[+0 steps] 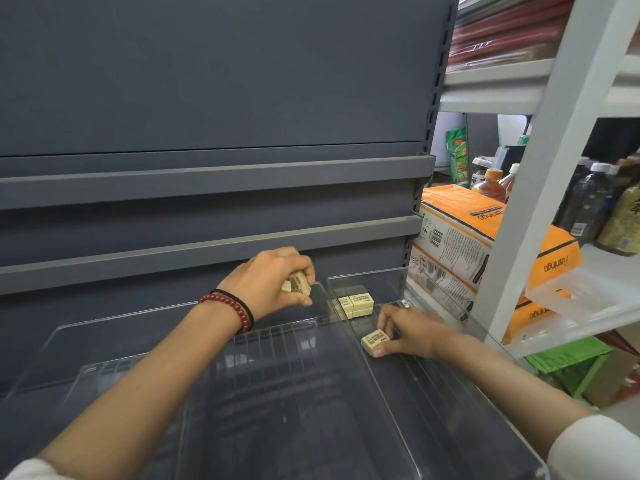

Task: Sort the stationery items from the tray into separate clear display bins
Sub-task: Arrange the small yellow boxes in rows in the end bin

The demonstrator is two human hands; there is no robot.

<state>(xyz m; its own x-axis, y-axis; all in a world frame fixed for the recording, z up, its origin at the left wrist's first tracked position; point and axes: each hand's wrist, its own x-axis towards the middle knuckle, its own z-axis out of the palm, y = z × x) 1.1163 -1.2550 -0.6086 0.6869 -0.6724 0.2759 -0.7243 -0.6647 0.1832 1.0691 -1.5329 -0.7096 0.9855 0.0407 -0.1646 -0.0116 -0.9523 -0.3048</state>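
Note:
My left hand (273, 282) grips a pale yellow eraser block (298, 283) above the back of the wide clear bin (138, 341). My right hand (408, 332) pinches another yellow eraser (375, 341) low inside the narrow clear bin (433, 386) on the right. Several matching erasers (356, 304) are stacked at the back of that narrow bin, just beyond my right hand. A clear divider wall (381, 393) separates the two bins. The tray is not in view.
Dark grey shelving (207, 188) rises behind the bins. To the right stands a white rack (540, 188) with orange boxes (460, 230), drink bottles (588, 206) and a white plastic container (581, 289). Green crates (575, 365) sit lower right.

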